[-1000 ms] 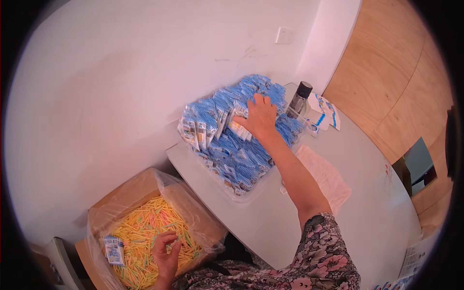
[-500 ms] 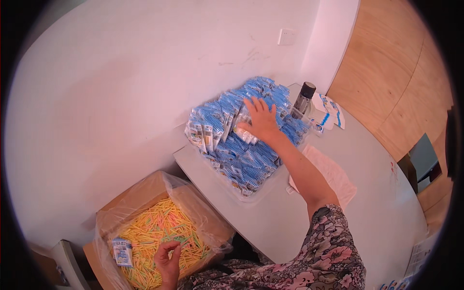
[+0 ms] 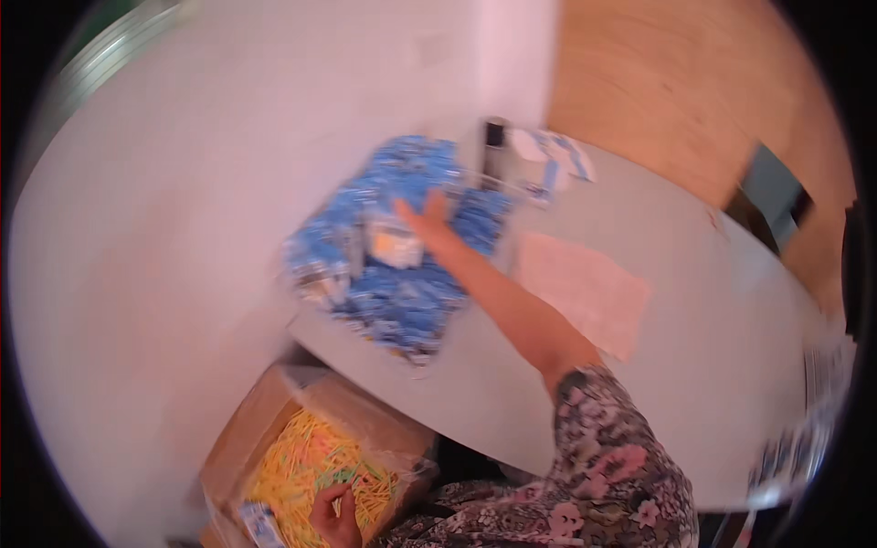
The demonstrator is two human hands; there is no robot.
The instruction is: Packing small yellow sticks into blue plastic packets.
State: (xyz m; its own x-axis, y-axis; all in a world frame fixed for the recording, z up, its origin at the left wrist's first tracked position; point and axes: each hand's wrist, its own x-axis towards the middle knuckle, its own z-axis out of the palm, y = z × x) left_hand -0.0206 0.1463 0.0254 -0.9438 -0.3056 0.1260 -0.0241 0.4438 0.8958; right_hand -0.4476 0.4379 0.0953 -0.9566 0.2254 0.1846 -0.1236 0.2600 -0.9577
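My right hand (image 3: pixel 425 222) reaches over a heap of small blue-and-white packets (image 3: pixel 402 297), its fingers spread and blurred by motion. Beside it, on the heap, lies a whitish packet with a yellow-orange patch (image 3: pixel 395 247). A clear plastic tray (image 3: pixel 484 178) shows at the heap's far right edge. My left hand (image 3: pixel 335 513) hovers at the near side of a cardboard box of thin yellow, pink and green sticks (image 3: pixel 301 457). Its fingers are curled closed, and whatever they may hold is hidden. One blue-and-white packet (image 3: pixel 261 525) rests on the sticks to its left.
A dark-capped bottle (image 3: pixel 494 151) stands behind the heap, with white-and-blue packaging (image 3: pixel 553 155) beside it. A pink cloth (image 3: pixel 585 288) lies on the grey-white table (image 3: pixel 694 365). Clear plastic lines the box (image 3: pixel 365 402). A wall (image 3: pixel 155 228) rises at the left.
The whole view has shifted, and the heap now appears further left. My right hand has come off the whitish packet, uncovering it. My left hand stays curled over the box.
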